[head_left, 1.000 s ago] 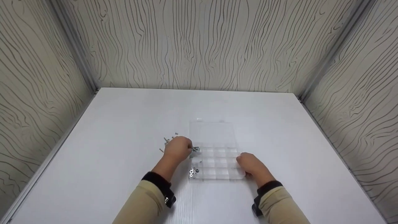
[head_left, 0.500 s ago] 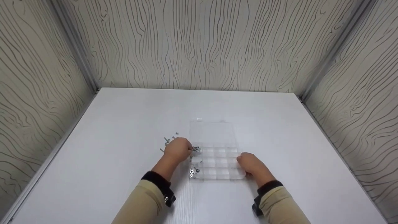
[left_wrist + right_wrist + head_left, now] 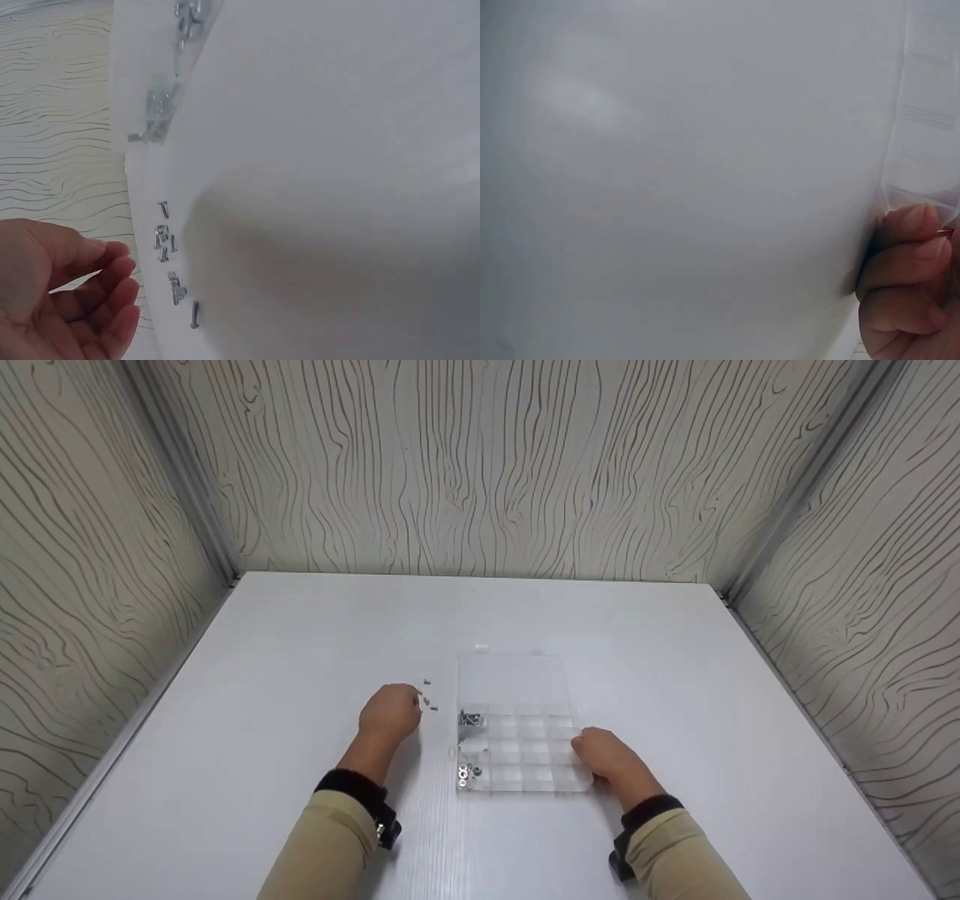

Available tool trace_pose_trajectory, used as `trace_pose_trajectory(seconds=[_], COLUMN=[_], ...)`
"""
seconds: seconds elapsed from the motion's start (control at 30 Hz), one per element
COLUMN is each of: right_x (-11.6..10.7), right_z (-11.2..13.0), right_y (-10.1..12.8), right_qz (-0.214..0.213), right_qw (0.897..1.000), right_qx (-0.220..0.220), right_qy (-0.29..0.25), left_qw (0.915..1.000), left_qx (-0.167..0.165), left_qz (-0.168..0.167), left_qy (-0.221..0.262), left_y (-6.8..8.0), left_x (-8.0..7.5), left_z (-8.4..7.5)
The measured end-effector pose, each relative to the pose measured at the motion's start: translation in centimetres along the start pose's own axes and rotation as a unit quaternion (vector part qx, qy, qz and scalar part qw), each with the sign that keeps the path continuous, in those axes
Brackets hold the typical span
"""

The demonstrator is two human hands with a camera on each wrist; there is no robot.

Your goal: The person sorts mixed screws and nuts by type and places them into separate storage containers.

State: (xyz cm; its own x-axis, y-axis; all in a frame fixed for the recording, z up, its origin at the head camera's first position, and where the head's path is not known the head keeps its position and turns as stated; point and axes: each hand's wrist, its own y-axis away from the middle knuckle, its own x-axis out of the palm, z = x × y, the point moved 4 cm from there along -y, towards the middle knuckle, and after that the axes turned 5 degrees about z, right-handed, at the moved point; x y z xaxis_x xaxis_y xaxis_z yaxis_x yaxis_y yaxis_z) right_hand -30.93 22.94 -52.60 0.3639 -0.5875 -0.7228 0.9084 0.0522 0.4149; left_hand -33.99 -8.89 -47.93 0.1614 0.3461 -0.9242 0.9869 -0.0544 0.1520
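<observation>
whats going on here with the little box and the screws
A person is sorting small hardware on a white table. The right hand holds the right edge of a clear compartment box, which has screws and nuts in two of its left cells. The left hand, fingers relaxed and empty, is beside loose screws lying left of the box.

a staged recording booth, not a lived-in room; a plain white table (image 3: 300, 660) is boxed in by wood-grain panels (image 3: 480, 465) joined with metal corner strips (image 3: 191, 502)
</observation>
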Motion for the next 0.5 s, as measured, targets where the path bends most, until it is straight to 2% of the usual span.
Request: trace_pose_trajectory(seconds=[0.1,0.23,0.37,0.5], right_x=[0.0,0.0,0.0,-0.1], right_z=[0.1,0.1,0.2,0.2], right_y=[0.0,0.0,0.0,0.1], right_qz=[0.001,0.000,-0.002,-0.003], right_qw=[1.000,1.000,1.000,1.000], right_qx=[0.003,0.001,0.000,-0.004], right_qy=[0.002,0.011,0.017,0.024], left_qw=[0.9999,0.9989,0.9967,0.9953], left_qx=[-0.013,-0.037,-0.060,-0.069], left_qz=[0.000,0.017,0.042,0.056], left_qy=[-0.011,-0.024,-0.036,-0.039], left_y=[-0.1,-0.3,-0.5,-0.5], left_x=[-0.1,0.3,0.8,1.2], left_z=[1.0,2.3,3.1,3.4])
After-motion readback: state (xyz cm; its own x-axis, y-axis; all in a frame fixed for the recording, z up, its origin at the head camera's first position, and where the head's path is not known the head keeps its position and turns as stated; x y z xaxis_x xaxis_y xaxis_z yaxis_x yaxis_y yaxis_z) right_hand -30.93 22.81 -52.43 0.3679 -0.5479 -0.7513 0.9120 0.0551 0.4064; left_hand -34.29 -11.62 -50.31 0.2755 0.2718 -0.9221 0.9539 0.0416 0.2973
